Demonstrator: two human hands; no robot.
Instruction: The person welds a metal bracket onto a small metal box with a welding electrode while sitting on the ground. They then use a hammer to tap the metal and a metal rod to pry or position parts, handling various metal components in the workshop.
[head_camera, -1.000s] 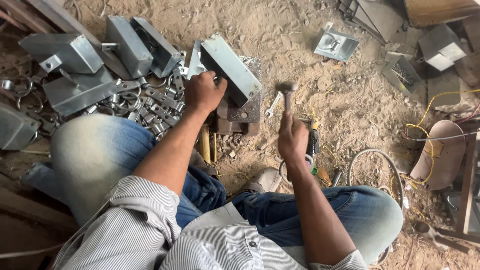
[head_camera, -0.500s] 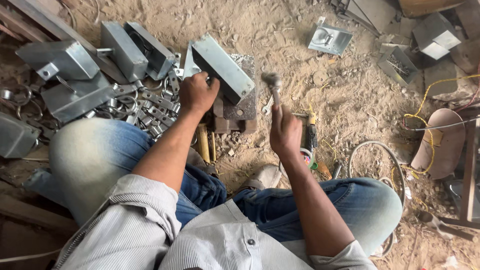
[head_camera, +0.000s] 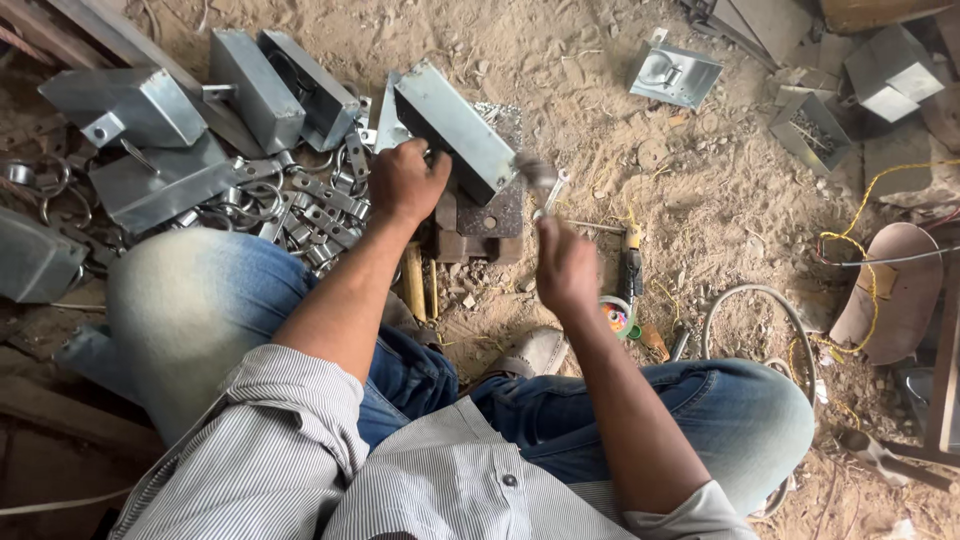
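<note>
I sit on sandy ground with knees apart. My left hand (head_camera: 405, 182) grips the near edge of a grey sheet-metal box (head_camera: 455, 125) that rests tilted on a dark metal block (head_camera: 490, 215). My right hand (head_camera: 563, 265) is closed around the handle of a hammer (head_camera: 535, 175). The hammer head is blurred and sits right at the box's lower right end. A small flat metal piece (head_camera: 553, 192) lies beside the block.
More grey metal boxes (head_camera: 262, 85) and a heap of small clasps and rings (head_camera: 310, 205) lie to the left. Other boxes (head_camera: 675, 72) sit at upper right. A yellow cord (head_camera: 850, 215), a sandal (head_camera: 885, 290), and a hose loop (head_camera: 755, 300) are to the right.
My right hand swung the hammer from raised above the block down and left onto the box's end. The left hand kept its hold on the box.
</note>
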